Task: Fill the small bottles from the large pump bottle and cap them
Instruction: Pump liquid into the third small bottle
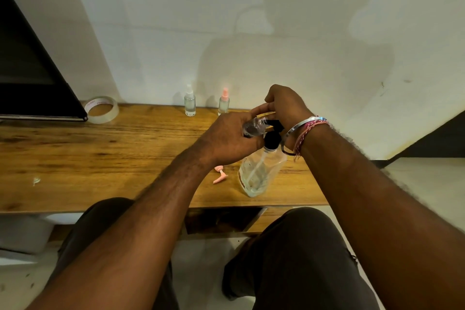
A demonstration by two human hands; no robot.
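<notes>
L hand: grips small bottle, tilted at pump nozzle.
R hand: presses pump bottle head, fingers curled.
Risk: mouth off nozzle → spill at 6 o'clock on surface.

Both forearms bare, no sleeves in frame, visible hair on both. Right wrist, center-right of frame: plain silver metal bangle, plus a bundle of red, pink and white thread bands right behind it, loose ends hanging off the lower side. Left wrist, center of frame: nothing worn. No rings visible on either of the hands. Lower frame: dark grey trousers on both legs.
</notes>
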